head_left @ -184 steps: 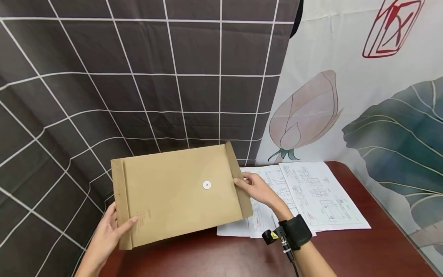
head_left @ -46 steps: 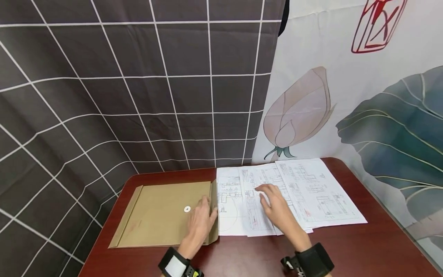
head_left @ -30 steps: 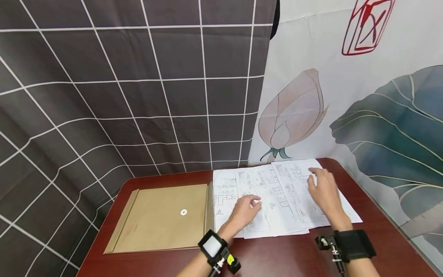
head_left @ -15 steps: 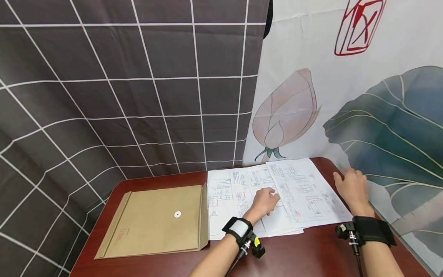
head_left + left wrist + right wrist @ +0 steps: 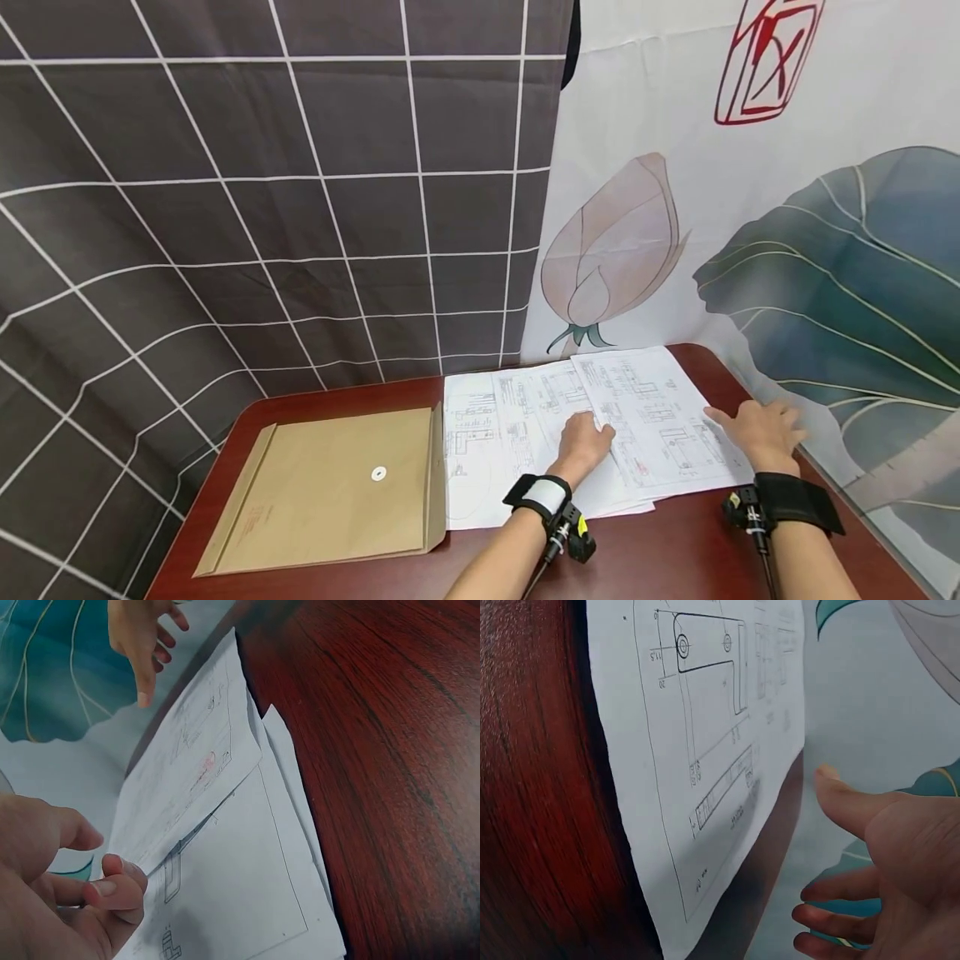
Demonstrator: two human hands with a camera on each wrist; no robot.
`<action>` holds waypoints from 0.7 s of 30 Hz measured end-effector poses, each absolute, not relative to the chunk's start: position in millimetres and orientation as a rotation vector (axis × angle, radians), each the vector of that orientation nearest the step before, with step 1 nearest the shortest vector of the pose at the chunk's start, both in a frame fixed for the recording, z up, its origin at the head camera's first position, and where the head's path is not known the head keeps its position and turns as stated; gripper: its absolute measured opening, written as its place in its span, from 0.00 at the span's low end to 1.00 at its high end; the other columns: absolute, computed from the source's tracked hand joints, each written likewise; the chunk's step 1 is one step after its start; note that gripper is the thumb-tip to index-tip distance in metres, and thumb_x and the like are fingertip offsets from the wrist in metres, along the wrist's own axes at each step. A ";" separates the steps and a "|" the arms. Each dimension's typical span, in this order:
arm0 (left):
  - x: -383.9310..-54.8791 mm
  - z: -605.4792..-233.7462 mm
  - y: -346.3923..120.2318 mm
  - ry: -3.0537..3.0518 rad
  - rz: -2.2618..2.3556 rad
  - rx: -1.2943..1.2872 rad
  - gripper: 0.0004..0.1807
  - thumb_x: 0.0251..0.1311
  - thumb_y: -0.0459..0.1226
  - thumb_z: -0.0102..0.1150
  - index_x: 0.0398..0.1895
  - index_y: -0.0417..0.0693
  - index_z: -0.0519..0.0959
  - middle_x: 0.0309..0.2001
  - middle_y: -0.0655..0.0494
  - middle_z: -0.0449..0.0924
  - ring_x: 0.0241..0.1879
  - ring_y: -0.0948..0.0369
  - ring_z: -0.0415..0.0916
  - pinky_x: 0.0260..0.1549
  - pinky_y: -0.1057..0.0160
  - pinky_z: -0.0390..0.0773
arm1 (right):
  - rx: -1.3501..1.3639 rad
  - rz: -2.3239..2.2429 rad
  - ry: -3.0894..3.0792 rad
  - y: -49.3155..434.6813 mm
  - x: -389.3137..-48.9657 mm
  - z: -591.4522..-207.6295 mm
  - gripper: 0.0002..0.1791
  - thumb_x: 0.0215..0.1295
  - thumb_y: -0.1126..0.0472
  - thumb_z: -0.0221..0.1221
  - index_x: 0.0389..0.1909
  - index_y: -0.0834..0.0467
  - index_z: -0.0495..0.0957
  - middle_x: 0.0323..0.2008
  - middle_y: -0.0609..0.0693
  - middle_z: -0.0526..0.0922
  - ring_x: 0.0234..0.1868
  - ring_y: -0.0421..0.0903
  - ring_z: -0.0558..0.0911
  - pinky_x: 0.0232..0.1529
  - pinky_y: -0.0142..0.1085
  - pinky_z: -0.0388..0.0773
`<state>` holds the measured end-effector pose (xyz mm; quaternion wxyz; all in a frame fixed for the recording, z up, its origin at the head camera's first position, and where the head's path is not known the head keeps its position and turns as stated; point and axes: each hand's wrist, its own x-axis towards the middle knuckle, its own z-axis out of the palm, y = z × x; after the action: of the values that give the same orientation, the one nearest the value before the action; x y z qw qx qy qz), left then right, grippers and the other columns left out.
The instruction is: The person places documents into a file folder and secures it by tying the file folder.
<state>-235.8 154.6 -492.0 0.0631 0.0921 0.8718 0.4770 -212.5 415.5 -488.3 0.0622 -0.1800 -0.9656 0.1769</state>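
Note:
Several overlapping sheets of paper with technical drawings [image 5: 525,450] lie on the right half of the table. My left hand [image 5: 583,442] is over their middle, its fingers loosely curled; the left wrist view shows the thumb apart from the fingers and nothing held. My right hand [image 5: 759,432] is at the right edge of the top sheet [image 5: 663,417], fingers spread, thumb toward the paper and nothing in it. In the right wrist view the sheet's edge [image 5: 667,900] stands beside that hand. A brown paper document envelope [image 5: 330,492] with a white round button lies flat left of the sheets.
The dark red wooden table [image 5: 637,558] ends at a rounded far edge. Behind it hang a dark grid-patterned cloth [image 5: 360,217] and a white cloth with a lotus print [image 5: 611,242]. Both wrists wear black straps with small cameras and cables.
The envelope, held in both hands at first, was laid on the table's left. Both hands then moved right over the sheets, and the right hand lately shifted slightly back toward the sheets' right edge.

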 end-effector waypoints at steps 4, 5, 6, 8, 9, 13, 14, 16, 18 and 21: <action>-236.8 -495.7 158.8 2.652 1.407 0.252 0.11 0.62 0.36 0.55 0.36 0.33 0.79 0.19 0.54 0.72 0.12 0.65 0.68 0.08 0.70 0.65 | -0.547 0.524 -2.936 411.3 -213.2 -491.3 0.28 0.55 0.50 0.66 0.26 0.76 0.73 0.34 0.80 0.60 0.42 0.75 0.56 0.40 0.70 0.55; -237.0 -496.2 159.9 2.662 1.389 0.245 0.11 0.62 0.36 0.55 0.33 0.34 0.79 0.17 0.54 0.70 0.11 0.64 0.66 0.08 0.70 0.63 | -0.551 0.520 -2.941 411.0 -213.2 -492.2 0.28 0.53 0.50 0.67 0.27 0.76 0.73 0.34 0.79 0.60 0.42 0.75 0.56 0.41 0.70 0.56; -237.3 -496.6 160.9 2.673 1.370 0.239 0.11 0.62 0.37 0.55 0.30 0.36 0.79 0.16 0.54 0.69 0.11 0.64 0.65 0.08 0.69 0.62 | -0.557 0.515 -2.949 411.0 -213.1 -493.0 0.29 0.51 0.51 0.68 0.28 0.76 0.73 0.34 0.79 0.60 0.42 0.75 0.57 0.41 0.70 0.56; -238.0 -497.6 162.6 2.688 1.334 0.227 0.11 0.62 0.37 0.55 0.25 0.38 0.78 0.15 0.54 0.68 0.11 0.63 0.64 0.08 0.69 0.61 | -0.583 0.509 -2.966 411.6 -212.7 -495.7 0.31 0.49 0.51 0.70 0.32 0.78 0.72 0.35 0.80 0.60 0.43 0.76 0.57 0.42 0.70 0.57; -238.4 -498.0 163.4 2.693 1.315 0.221 0.12 0.62 0.37 0.56 0.25 0.38 0.77 0.15 0.54 0.68 0.11 0.63 0.64 0.08 0.68 0.61 | -0.596 0.500 -2.974 412.3 -212.5 -497.4 0.33 0.49 0.50 0.70 0.34 0.79 0.71 0.36 0.81 0.61 0.44 0.76 0.57 0.43 0.70 0.57; -239.6 -499.9 165.9 2.702 1.260 0.206 0.12 0.61 0.38 0.56 0.26 0.37 0.79 0.16 0.53 0.69 0.12 0.62 0.65 0.10 0.67 0.62 | -0.647 0.480 -2.989 415.3 -212.6 -503.2 0.37 0.50 0.48 0.70 0.37 0.80 0.70 0.36 0.81 0.61 0.44 0.77 0.58 0.44 0.70 0.58; -239.3 -500.0 166.3 2.705 1.248 0.203 0.12 0.61 0.38 0.56 0.26 0.37 0.79 0.16 0.53 0.69 0.13 0.62 0.65 0.10 0.67 0.63 | -0.645 0.478 -2.985 415.8 -212.7 -504.6 0.36 0.50 0.48 0.70 0.36 0.80 0.71 0.36 0.81 0.62 0.44 0.76 0.58 0.44 0.69 0.58; -239.3 -499.9 166.7 2.708 1.232 0.193 0.13 0.60 0.38 0.56 0.25 0.37 0.78 0.17 0.53 0.69 0.14 0.61 0.66 0.11 0.66 0.64 | -0.633 0.476 -2.975 416.6 -213.3 -506.8 0.36 0.50 0.49 0.70 0.36 0.80 0.71 0.36 0.81 0.62 0.44 0.77 0.59 0.43 0.69 0.59; -239.9 -500.1 166.8 2.718 1.214 0.193 0.13 0.60 0.39 0.56 0.24 0.38 0.78 0.18 0.53 0.69 0.15 0.61 0.66 0.12 0.66 0.65 | -0.610 0.480 -2.958 416.3 -213.6 -508.2 0.34 0.50 0.50 0.70 0.35 0.80 0.71 0.36 0.81 0.62 0.44 0.77 0.59 0.43 0.69 0.59; -239.3 -500.5 168.1 2.720 1.183 0.197 0.13 0.60 0.40 0.57 0.25 0.38 0.78 0.19 0.52 0.70 0.16 0.60 0.66 0.13 0.65 0.65 | -0.582 0.481 -2.929 416.6 -211.4 -511.7 0.32 0.50 0.52 0.70 0.36 0.79 0.72 0.37 0.82 0.63 0.44 0.77 0.60 0.44 0.70 0.58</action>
<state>-239.3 168.1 -500.5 0.0847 0.0660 0.9117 0.3965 -211.4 416.6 -511.7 0.0585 -0.1920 -0.9667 0.1586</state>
